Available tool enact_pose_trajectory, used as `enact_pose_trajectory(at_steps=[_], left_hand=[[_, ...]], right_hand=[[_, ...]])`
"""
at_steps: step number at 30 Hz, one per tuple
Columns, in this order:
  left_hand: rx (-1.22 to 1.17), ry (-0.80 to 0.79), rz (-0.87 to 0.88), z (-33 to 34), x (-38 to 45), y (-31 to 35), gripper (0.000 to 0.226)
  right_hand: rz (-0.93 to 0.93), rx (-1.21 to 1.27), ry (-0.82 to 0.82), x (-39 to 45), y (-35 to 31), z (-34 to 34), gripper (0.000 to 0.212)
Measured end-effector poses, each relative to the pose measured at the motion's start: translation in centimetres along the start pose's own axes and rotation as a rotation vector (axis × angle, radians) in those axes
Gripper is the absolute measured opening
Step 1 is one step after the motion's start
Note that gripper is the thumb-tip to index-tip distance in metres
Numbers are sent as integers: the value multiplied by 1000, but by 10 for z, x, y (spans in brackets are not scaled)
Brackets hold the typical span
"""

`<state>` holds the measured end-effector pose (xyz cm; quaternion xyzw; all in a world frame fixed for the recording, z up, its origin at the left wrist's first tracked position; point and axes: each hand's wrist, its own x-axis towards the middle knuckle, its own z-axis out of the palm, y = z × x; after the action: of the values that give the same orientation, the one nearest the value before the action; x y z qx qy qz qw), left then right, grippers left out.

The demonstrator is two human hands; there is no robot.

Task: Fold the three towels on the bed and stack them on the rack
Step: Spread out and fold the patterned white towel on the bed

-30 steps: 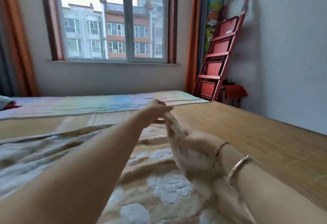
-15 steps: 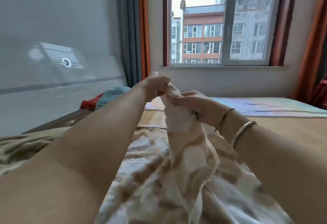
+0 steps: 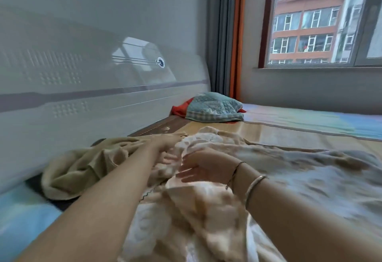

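The towel (image 3: 206, 210), held up a moment ago, is being lowered onto the bed (image 3: 289, 133). Both hands, left (image 3: 165, 148) and right (image 3: 202, 166), are being laid open-fingered on it; soft and limp, it is best taken by the corners at 12 o'clock.

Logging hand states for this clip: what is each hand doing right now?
Left hand: open, blurred fingers spread on the cream patterned towel.
Right hand: open, fingers straight, resting on the same towel.
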<state>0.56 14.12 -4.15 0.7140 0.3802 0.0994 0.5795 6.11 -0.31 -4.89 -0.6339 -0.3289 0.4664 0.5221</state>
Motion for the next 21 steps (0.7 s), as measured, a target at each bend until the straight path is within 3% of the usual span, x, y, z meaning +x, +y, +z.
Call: enact_pose_trajectory(at_steps=[2, 6, 8, 12, 15, 18, 19, 21], left_hand=[[63, 62, -72, -25, 8, -32, 20], [147, 159, 29, -46, 7, -65, 30], [272, 179, 146, -42, -1, -69, 31], [617, 22, 216, -16, -32, -72, 35], [670, 12, 263, -4, -34, -76, 20], [575, 17, 244, -9, -33, -78, 21], [512, 5, 218, -10, -33, -78, 20], [342, -33, 152, -12, -31, -84, 22]], right_hand=[[64, -135, -40, 13, 10, 15, 15], [-28, -604, 190, 19, 17, 15, 17], [-18, -667, 233, 17, 20, 5, 23], [52, -573, 142, 9, 27, 1, 30], [-72, -529, 168, 22, 32, 4, 58], [-191, -806, 272, 48, 28, 4, 82], [-185, -900, 283, 57, 27, 4, 77], [-173, -1042, 303, 74, 24, 4, 40]])
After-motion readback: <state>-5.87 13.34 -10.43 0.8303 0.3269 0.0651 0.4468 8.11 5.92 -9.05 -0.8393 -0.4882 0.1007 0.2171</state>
